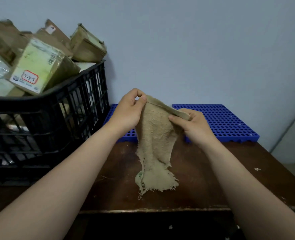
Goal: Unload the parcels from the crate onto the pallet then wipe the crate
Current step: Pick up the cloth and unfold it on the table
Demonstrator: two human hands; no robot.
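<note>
Brown, scuffed wood fills the bottom of the frame: a dark wooden table (pixel 204 179) with pale chips in its finish towards the lower right. Two bare forearms reach up from the lower corners and meet at the centre.

Between them hangs a beige, coarse-woven cloth with a frayed edge (pixel 155 135). Its ragged lower end reaches down to the table top just below centre; whether it rests there cannot be told. The left hand (pixel 127 110) pinches the left end of the cloth's hemmed top edge between thumb and forefinger, the other fingers curled in. The right hand (pixel 193 125), slightly lower, pinches the right end of the same hem, thumb on the near side and fingers folded behind. The hem runs taut and slanted between the two hands.

Behind the hands, a flat blue plastic pallet pierced with round holes (pixel 230 122) lies on the far part of the table, against the wall. Its middle is hidden by the cloth.

At the left of the frame stands a black plastic lattice crate (pixel 65 110), on the table and touching the pallet's left end. Brown cardboard parcels (pixel 44 66) are heaped in it, tilted and rising above its rim in the upper left. One bears a red-bordered label handwritten "3-3-5".

A pale blue-grey wall (pixel 195 49) fills the upper frame.
</note>
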